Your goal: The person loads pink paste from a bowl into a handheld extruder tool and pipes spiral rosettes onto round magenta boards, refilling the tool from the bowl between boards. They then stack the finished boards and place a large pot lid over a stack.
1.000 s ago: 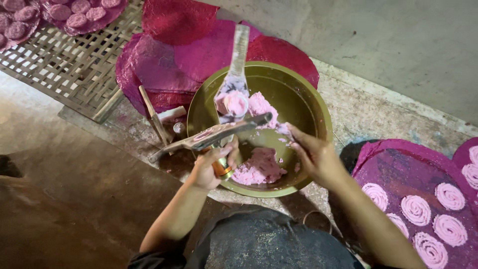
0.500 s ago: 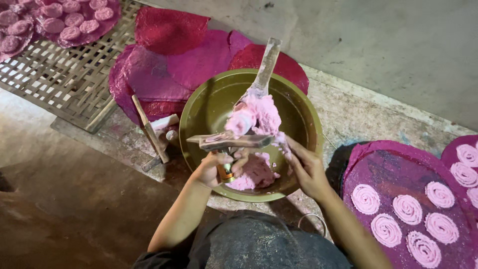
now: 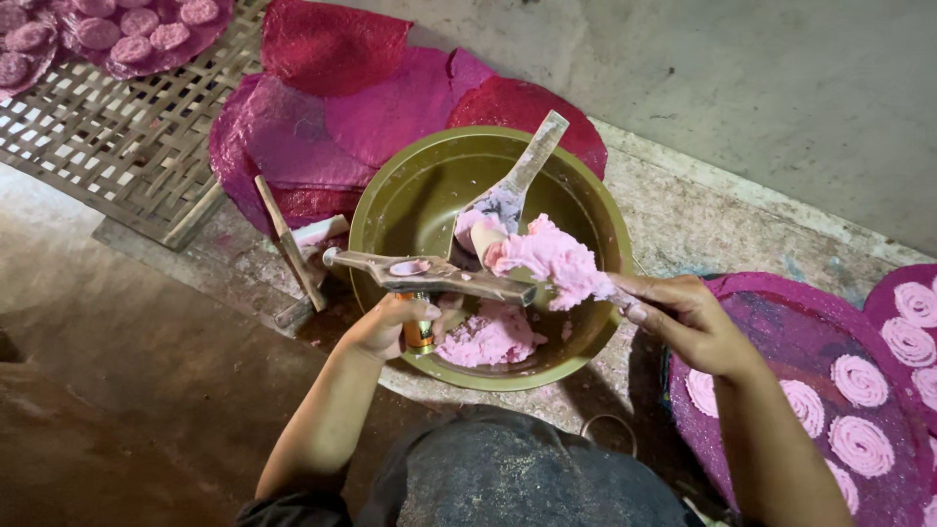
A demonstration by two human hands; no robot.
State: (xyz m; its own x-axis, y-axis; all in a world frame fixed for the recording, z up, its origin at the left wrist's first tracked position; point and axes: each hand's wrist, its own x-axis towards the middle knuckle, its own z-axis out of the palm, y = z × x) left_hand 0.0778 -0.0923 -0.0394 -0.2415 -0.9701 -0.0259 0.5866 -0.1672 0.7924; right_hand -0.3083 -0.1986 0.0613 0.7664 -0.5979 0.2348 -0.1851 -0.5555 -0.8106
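Observation:
A wide olive-green metal bowl [image 3: 400, 195] sits on the floor with pink dough [image 3: 491, 336] at its bottom. My left hand [image 3: 388, 322] grips the brass barrel of a dough press [image 3: 429, 274], whose long handles lie across the bowl's near side. My right hand [image 3: 685, 316] holds a lump of pink dough [image 3: 553, 264] over the bowl, close to the press handle's end. A flat wooden spatula [image 3: 514, 184] leans on the bowl's far rim, its blade smeared with dough.
Magenta round mats [image 3: 381, 102] are piled behind the bowl. A woven bamboo rack [image 3: 117, 137] lies at the left with a mat of pink spirals [image 3: 107, 29]. At the right a magenta mat [image 3: 781, 332] carries several pink dough coils [image 3: 859, 379]. A wooden stick [image 3: 285, 244] rests beside the bowl.
My right hand has lifted a lump of pink dough out of the bowl and drawn back to the right. The press in my left hand stays over the bowl's near side.

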